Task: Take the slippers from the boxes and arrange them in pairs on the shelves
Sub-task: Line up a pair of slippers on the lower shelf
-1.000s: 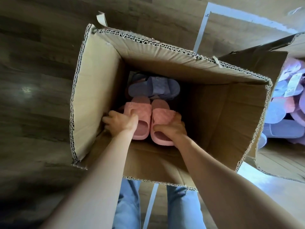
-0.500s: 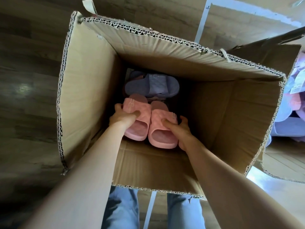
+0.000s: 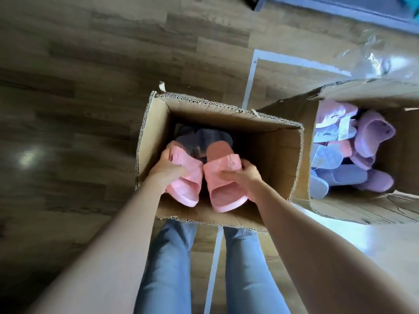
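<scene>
1. Floor (image 3: 90, 87): grey-brown wood-look planks with a glossy finish, crossed by a pale tape line (image 3: 249, 78). A dark blue edge (image 3: 340, 5) is seen at the far right.
2. Cardboard box (image 3: 281, 159): corrugated and open-topped, stood on the floor just beyond legs in blue jeans (image 3: 167, 268). A dark purple slipper (image 3: 204, 138) lies deep at its far end.
3. Left pink slipper (image 3: 188, 177): moulded, with a textured strap. It is gripped by the left hand (image 3: 166, 165), whose fingers are curled round the strap.
4. Right pink slipper (image 3: 223, 189): the matching one. It is gripped at the strap by the right hand (image 3: 246, 175), with the thumb laid over the top. Both slippers are held in the box's mouth on the near side.
5. Second box (image 3: 403, 141): at the right, with a torn rim. It is filled with fluffy purple slippers (image 3: 367, 141) and tagged lilac ones. Crinkled clear plastic (image 3: 381, 62) lies beyond it.
6. Change noted: half a second ago the pink pair lay touching, lower in the box. Both have since been raised towards the rim and parted.
</scene>
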